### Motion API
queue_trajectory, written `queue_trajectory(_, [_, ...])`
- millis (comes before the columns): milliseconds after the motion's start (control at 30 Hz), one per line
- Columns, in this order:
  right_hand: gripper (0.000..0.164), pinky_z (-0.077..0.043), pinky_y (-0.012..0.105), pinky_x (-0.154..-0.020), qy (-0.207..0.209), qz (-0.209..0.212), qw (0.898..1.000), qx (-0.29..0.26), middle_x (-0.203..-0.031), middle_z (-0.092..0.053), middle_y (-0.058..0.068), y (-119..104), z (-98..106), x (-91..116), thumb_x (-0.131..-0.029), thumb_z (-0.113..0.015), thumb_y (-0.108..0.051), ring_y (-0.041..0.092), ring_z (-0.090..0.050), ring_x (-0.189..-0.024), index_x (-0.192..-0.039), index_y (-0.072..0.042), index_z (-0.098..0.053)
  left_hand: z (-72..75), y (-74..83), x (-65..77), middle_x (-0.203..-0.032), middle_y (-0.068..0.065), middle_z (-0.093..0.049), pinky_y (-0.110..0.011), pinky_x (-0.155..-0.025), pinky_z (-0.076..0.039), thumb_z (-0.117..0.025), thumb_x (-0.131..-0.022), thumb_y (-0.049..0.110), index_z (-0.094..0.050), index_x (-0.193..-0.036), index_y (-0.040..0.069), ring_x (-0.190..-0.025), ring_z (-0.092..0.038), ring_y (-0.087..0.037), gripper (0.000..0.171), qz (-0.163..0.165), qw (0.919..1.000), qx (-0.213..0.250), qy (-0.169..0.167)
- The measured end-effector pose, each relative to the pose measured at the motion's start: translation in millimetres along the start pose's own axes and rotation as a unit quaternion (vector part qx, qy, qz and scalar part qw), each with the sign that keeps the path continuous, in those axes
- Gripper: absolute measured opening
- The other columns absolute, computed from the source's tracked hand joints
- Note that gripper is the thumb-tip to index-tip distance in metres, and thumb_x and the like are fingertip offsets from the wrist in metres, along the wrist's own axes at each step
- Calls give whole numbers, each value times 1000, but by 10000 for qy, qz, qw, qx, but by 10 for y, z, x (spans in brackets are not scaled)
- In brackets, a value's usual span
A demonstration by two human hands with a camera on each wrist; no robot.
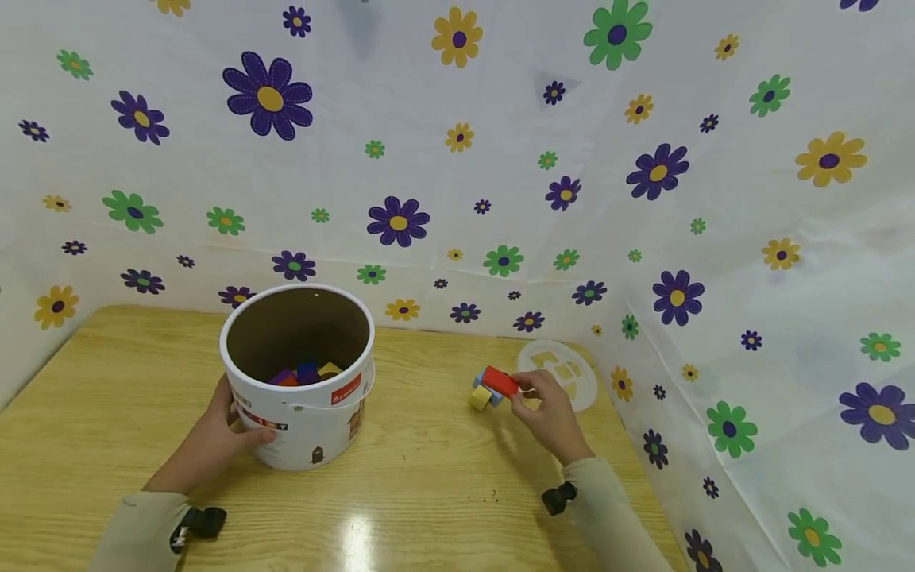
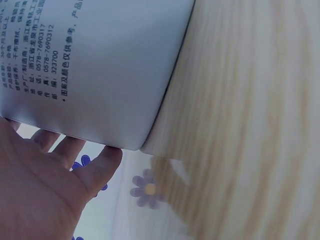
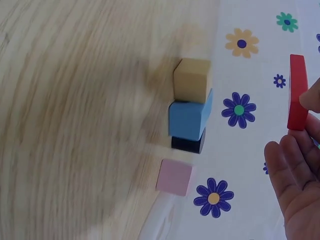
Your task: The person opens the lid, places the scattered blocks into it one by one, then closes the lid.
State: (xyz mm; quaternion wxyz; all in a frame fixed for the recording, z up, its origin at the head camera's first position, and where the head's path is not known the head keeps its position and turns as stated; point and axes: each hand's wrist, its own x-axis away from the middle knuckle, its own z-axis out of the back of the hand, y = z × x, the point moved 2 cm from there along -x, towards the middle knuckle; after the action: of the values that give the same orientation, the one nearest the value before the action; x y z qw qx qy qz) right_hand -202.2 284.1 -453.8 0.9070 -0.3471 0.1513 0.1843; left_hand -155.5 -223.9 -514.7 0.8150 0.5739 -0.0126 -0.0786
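In the head view, my left hand (image 1: pixel 207 449) holds the side of a white bucket (image 1: pixel 286 441), thumb on its front wall and other fingers round the far left side. Toy blocks (image 1: pixel 307 372) of several colours lie inside it. My right hand (image 1: pixel 552 415) pinches a red block (image 1: pixel 500 381) between thumb and fingers, raised over a small group of blocks. In the right wrist view that group shows a plain wooden block (image 3: pixel 192 80), a blue block (image 3: pixel 186 120), a black piece (image 3: pixel 187 145) and, slightly apart, a pink block (image 3: pixel 174 176).
A white round lid (image 1: pixel 584 380) with cut-out shapes lies at the back right of the wooden table (image 1: pixel 415 492). Flower-printed sheeting (image 1: pixel 500 103) rises behind the table and along its right side. The bucket's thin handle (image 1: pixel 371 388) hangs down its right side.
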Motion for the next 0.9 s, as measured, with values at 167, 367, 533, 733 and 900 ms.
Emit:
queue_trajectory(167, [28, -63, 42, -87, 50, 141, 9997, -192, -116, -66, 8, -93, -24, -59, -93, -72, -2, 28, -67, -102, -121, -6, -71, 0, -15, 6, -170, -25, -4, -86, -107, -20, -82, -91, 23, 12, -164, 37, -150, -9, -59, 120, -24, 10000, -36, 11])
queue_trajectory(367, [29, -64, 42, -83, 127, 283, 9991, -286, -112, -65, 9, -279, -70, -185, -93, -73, -1, 30, -67, -98, -122, -4, -71, -2, -10, 12, -170, -24, -3, -85, -108, -20, -82, -91, 22, 12, -164, 34, -151, -9, -58, 120, -53, 10000, -17, 31])
queue_trajectory(533, [28, -63, 39, -81, 156, 255, 9978, -592, -113, -66, 9, -558, -128, -333, -94, -74, -5, 26, -68, -98, -123, -7, -72, -5, -13, 17, -170, -24, -1, -85, -109, -19, -81, -92, 25, 13, -164, 32, -151, -6, -58, 119, -20, 10000, -20, 20])
queue_trajectory(733, [30, -61, 40, -94, 44, 706, 9854, -1545, -117, -67, 12, -1112, -208, -571, -94, -73, 0, 27, -67, -105, -123, -4, -71, -1, -17, 9, -170, -24, -1, -85, -109, -18, -81, -92, 25, 13, -164, 37, -151, -7, -59, 119, -30, 10000, -25, 14])
queue_trajectory(900, [31, -58, 29, -98, -200, 1276, 9808, -1462, -118, -67, 6, -1500, -321, -756, -93, -74, -2, 20, -66, -108, -124, -5, -71, -1, -11, 5, -171, -23, 0, -85, -109, -18, -81, -92, 26, 13, -163, 41, -151, -6, -59, 118, -62, 10000, -32, 22])
